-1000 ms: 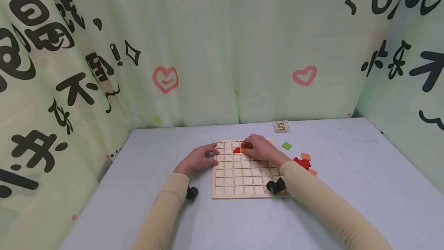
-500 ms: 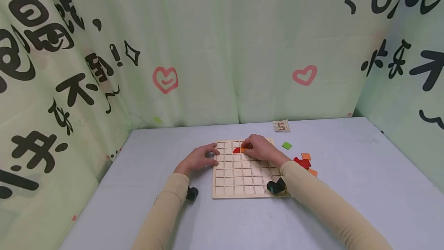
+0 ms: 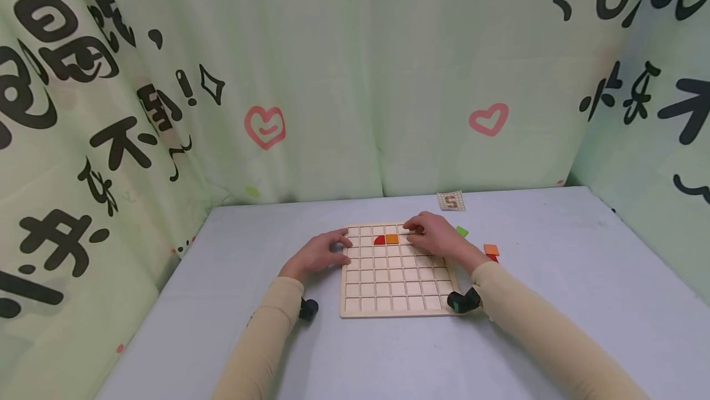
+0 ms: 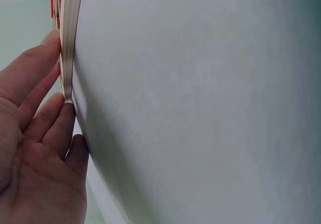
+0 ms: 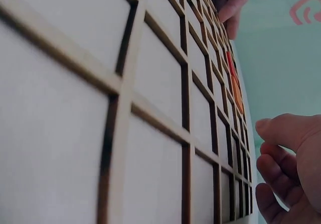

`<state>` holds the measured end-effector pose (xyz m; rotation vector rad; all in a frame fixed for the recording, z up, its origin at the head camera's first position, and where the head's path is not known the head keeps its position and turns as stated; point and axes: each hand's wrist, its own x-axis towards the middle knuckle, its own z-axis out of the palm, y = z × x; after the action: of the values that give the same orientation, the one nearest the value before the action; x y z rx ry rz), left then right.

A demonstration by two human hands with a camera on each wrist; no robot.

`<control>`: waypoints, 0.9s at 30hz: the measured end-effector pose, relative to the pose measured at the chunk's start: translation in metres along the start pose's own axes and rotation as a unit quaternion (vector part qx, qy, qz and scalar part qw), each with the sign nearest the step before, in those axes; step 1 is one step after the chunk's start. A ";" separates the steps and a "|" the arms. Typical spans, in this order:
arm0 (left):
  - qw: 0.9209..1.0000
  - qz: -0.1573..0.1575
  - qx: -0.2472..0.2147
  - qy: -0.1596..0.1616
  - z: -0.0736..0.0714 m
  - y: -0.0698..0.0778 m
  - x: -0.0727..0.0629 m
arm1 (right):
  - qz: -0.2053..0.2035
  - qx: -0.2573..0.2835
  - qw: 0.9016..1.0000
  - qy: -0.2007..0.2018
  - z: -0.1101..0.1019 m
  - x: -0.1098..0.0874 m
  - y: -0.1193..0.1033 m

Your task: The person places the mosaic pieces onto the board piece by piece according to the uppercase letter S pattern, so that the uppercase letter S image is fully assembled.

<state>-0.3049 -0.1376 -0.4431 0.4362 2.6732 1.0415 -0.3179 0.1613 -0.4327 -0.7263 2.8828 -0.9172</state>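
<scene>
1. Head view: the board (image 3: 397, 289) lies flat on the table (image 3: 377, 357); reckoned from its centre, the red tile (image 3: 379, 240) sits at 11 o'clock and the orange tile (image 3: 392, 239) near 12, side by side in the second row from the far edge
2. At 9 to 10 o'clock, the left hand (image 3: 318, 252) has its thumb and fingers spread, fairly straight, touching the board's edge without closing round it, probably to steady it
3. At 1 to 2 o'clock, the right hand (image 3: 438, 236) has its fingers loosely curved, thumb apart, nothing visibly held; whether it touches the board I cannot tell
4. Off the board lie a green tile (image 3: 462, 231) at 2 o'clock, partly hidden, a loose orange (image 3: 490, 249) and a loose red (image 3: 494, 259) towards 3, and a card (image 3: 451, 201) at 1
5. Step in hand, I judge: laying tiles into cells, only just begun, with the orange tile apparently seated
6. Next move seems to call for the right hand to reach towards 2 or 3 o'clock, pinch another tile by its edges and lower it square into a cell
</scene>
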 end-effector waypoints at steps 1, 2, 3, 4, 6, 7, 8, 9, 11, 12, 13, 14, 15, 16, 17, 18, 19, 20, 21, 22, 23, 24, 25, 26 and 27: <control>1.000 0.000 -0.001 0.000 0.000 0.000 0.000 | -0.001 0.000 1.000 0.004 -0.003 -0.003 0.003; 1.000 0.000 -0.001 0.000 0.001 0.000 0.000 | 0.002 0.001 1.000 0.008 -0.005 -0.007 0.005; 1.000 -0.001 -0.001 0.000 0.001 0.000 0.001 | 0.008 0.004 1.000 0.011 -0.008 -0.010 0.007; 1.000 -0.001 -0.001 -0.001 0.001 0.000 0.001 | 0.015 0.005 1.000 0.014 -0.010 -0.013 0.010; 1.000 -0.003 -0.001 -0.001 0.001 0.000 0.001 | 0.032 0.005 0.999 0.019 -0.015 -0.019 0.015; 1.000 -0.003 0.000 -0.001 0.001 0.000 0.001 | 0.042 0.004 0.999 0.021 -0.017 -0.022 0.018; 1.000 -0.004 -0.001 -0.001 0.001 0.000 0.000 | 0.053 0.003 0.998 0.023 -0.019 -0.025 0.020; 1.000 -0.004 0.000 -0.002 0.001 0.001 0.000 | 0.062 0.001 0.998 0.023 -0.021 -0.028 0.023; 1.000 -0.005 0.001 -0.001 0.000 0.002 0.000 | 0.075 -0.005 0.997 0.023 -0.026 -0.035 0.028; 1.000 -0.006 0.001 -0.002 0.000 0.002 -0.001 | 0.081 -0.006 0.996 0.022 -0.028 -0.038 0.030; 1.000 -0.007 0.001 -0.002 0.000 0.002 -0.001 | 0.084 -0.008 0.996 0.022 -0.030 -0.042 0.032; 1.000 -0.009 0.000 -0.003 -0.001 0.003 -0.001 | 0.085 -0.010 0.996 0.021 -0.033 -0.045 0.034; 1.000 -0.009 0.001 -0.003 -0.001 0.003 -0.002 | 0.086 -0.011 0.996 0.019 -0.035 -0.048 0.036; 1.000 -0.009 0.001 -0.003 -0.001 0.004 -0.002 | 0.086 -0.012 0.996 0.016 -0.038 -0.051 0.037; 1.000 -0.008 0.001 -0.004 -0.001 0.004 -0.002 | 0.084 -0.013 0.996 0.013 -0.041 -0.054 0.038; 1.000 -0.007 0.001 -0.004 -0.001 0.003 -0.002 | 0.082 -0.016 0.996 0.011 -0.043 -0.057 0.040; 1.000 -0.005 0.000 -0.004 -0.001 0.003 -0.003 | 0.082 -0.017 0.996 0.007 -0.045 -0.060 0.042; 1.000 0.000 0.006 -0.003 -0.001 0.003 -0.003 | 0.082 -0.019 0.996 0.003 -0.047 -0.062 0.043; 1.000 0.002 0.006 -0.003 0.000 0.003 -0.003 | 0.082 -0.021 0.996 -0.003 -0.049 -0.064 0.044; 1.000 0.003 0.005 -0.003 0.000 0.003 -0.004 | 0.080 -0.023 0.996 -0.009 -0.051 -0.067 0.046; 1.000 0.004 0.004 -0.003 0.000 0.002 -0.004 | 0.076 -0.025 0.997 -0.014 -0.052 -0.069 0.048; 1.000 0.004 0.003 -0.003 0.000 0.002 -0.004 | 0.074 -0.027 0.997 -0.019 -0.054 -0.071 0.049; 1.000 0.004 0.001 -0.003 0.000 0.002 -0.004 | 0.071 -0.027 0.997 -0.024 -0.055 -0.074 0.050; 1.000 0.004 0.000 -0.003 0.000 0.001 -0.003 | 0.069 -0.027 0.997 -0.029 -0.056 -0.076 0.052; 1.000 0.000 -0.007 -0.003 0.000 0.001 -0.003 | 0.067 -0.027 0.997 -0.034 -0.057 -0.078 0.053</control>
<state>-0.3021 -0.1383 -0.4419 0.4374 2.6594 1.0561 -0.2801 0.2645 -0.4237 -0.5491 2.8642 -0.7864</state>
